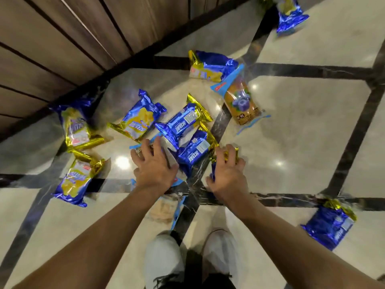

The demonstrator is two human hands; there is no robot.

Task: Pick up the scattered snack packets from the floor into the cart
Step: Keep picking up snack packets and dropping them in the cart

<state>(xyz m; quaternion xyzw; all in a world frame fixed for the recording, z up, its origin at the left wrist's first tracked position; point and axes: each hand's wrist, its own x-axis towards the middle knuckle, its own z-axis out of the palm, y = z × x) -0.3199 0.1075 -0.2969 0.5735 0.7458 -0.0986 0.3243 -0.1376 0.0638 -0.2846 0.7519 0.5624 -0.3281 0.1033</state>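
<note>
Glossy marble floor (302, 126) with dark inlaid stripes fills the view, and a brown panelled wall (62, 38) runs along the upper left. Blue-and-gold snack packets lie scattered over it: two near the wall on the left (76, 126) (77, 180), one with a yellow front (138, 117) near the middle, two blue ones (183, 122) (194, 152) overlapping just ahead of the hands, one by the dark stripe higher up (208, 66), one at the top edge (290, 15) and one at the lower right (331, 224). A clear packet with a blueberry picture (240, 101) lies just right of the centre group.

Left hand (154, 163) is spread, fingers fairly straight, pressing on a clear blue-edged packet (162, 209) that lies mostly hidden beneath it and the forearm. Right hand (228, 174) has its fingers curled round the gold end of another packet (231, 153), just beside the nearer blue one. Two white shoes (164, 257) stand at the bottom edge. No cart shows in this view.
</note>
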